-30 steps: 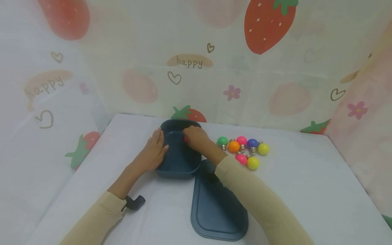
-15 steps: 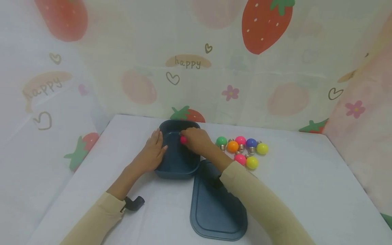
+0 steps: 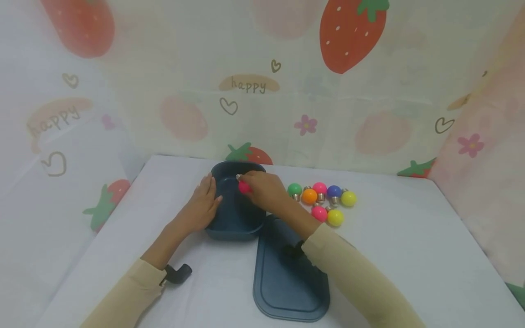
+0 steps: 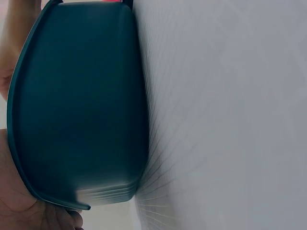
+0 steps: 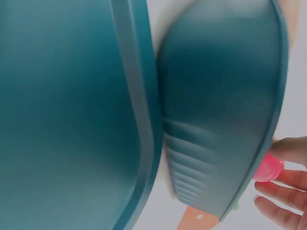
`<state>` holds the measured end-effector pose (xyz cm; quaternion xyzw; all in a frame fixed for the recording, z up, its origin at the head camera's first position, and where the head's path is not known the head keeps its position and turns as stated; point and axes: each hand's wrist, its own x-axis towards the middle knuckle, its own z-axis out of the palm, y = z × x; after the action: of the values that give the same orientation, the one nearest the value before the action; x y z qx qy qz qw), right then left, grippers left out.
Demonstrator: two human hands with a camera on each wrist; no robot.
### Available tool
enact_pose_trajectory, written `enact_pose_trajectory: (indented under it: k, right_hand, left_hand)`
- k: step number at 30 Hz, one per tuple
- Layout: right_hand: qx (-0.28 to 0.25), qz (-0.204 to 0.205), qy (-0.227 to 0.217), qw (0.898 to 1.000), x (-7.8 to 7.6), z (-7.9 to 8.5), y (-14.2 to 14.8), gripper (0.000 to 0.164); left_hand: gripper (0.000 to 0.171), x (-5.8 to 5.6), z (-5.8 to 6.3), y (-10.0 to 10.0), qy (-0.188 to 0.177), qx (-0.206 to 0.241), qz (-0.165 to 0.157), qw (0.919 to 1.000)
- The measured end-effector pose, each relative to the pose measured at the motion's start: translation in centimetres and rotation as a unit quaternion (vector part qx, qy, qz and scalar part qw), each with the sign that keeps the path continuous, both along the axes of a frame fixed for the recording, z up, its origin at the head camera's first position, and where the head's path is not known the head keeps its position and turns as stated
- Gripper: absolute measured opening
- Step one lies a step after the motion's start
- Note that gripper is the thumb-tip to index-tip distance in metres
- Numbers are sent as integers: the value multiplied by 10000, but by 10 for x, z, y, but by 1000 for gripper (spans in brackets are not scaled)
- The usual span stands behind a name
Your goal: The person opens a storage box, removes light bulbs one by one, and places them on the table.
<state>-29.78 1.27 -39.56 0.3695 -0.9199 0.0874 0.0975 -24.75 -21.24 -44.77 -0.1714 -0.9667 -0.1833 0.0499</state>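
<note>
In the head view, my right hand (image 3: 268,193) pinches a pink light bulb (image 3: 244,187) over the inside of a dark blue rectangular box (image 3: 234,223). The bulb's silver screw base sticks up past the fingertips. From the right wrist view, thumb and fingers hold the pink bulb (image 5: 269,167) beside the box rim. My left hand (image 3: 201,207) rests along the box's left rim, fingers straight. The left wrist view has that hand (image 4: 19,196) against the rim (image 4: 14,120). Part of the box floor is hidden behind my right hand.
Right of the box lie several small bulbs: green (image 3: 294,189), orange (image 3: 309,196), blue (image 3: 334,191), two yellow (image 3: 348,198) and two pink (image 3: 319,213). A matching blue lid (image 3: 289,291) lies in front, against the box's front right corner. A strawberry-print curtain (image 3: 340,105) stands behind the white table.
The pink bulb, mostly hidden by my right fingers before, now shows more, with its silver base visible. My right hand has shifted slightly. My left hand stays on the rim.
</note>
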Motion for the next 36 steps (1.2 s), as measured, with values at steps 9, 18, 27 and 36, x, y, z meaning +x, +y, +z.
enact_pose_trajectory:
  k: [9,18,27,36]
  right_hand:
    - [-477,-226,-335,9980,12,12,16,56]
    - [-705,-250,-105,9971,25,21,35,58]
    - [-1018,-276,23,9944,37,25,56,59]
    - [-1367,-444,-38,9896,43,24,77,58]
  left_hand:
    - [66,0,0,0,-106,50,6,9999]
    - [66,1,0,-1,-174,85,-27,9998]
    - [65,2,0,-1,-115,94,-29,9999]
    - [66,1,-1,-1,-162,162,-67,9997]
